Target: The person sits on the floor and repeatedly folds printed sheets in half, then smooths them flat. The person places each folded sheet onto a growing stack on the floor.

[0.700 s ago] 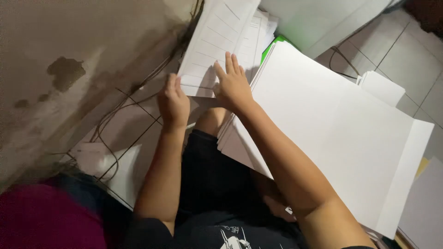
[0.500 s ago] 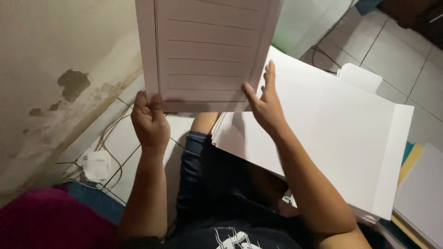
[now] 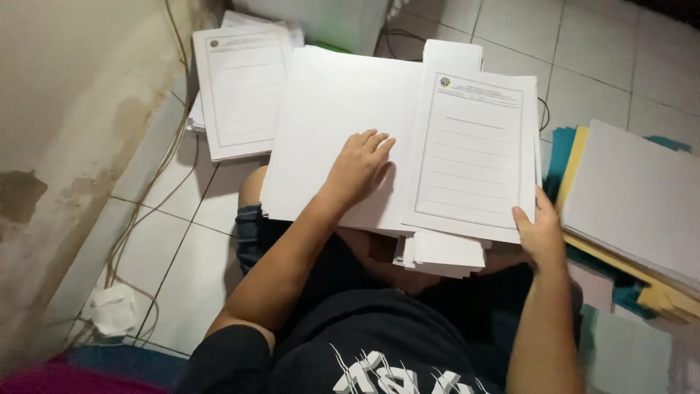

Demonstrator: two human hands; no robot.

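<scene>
A person seated on a pale tiled floor works through printed paper, seen from above. The left hand lies flat, fingers spread and holding nothing, on a wide blank white sheet at the centre of the frame, which rests across the person's lap. The right hand, at centre right, pinches the lower right corner of a white ruled form with a thin border and a small round emblem at its top left; that form lies on the same lap stack, just beside the left hand and overlapping the blank sheet's right edge. The two hands are well apart. Below the form, the edges of a thicker white paper stack stick out over the person's dark clothing. In the upper left of the frame a second ruled white form tops a pile on the floor near a stained wall, with thin cables running along its base. At the right edge sits a pile of white sheets over yellow and teal card.
</scene>
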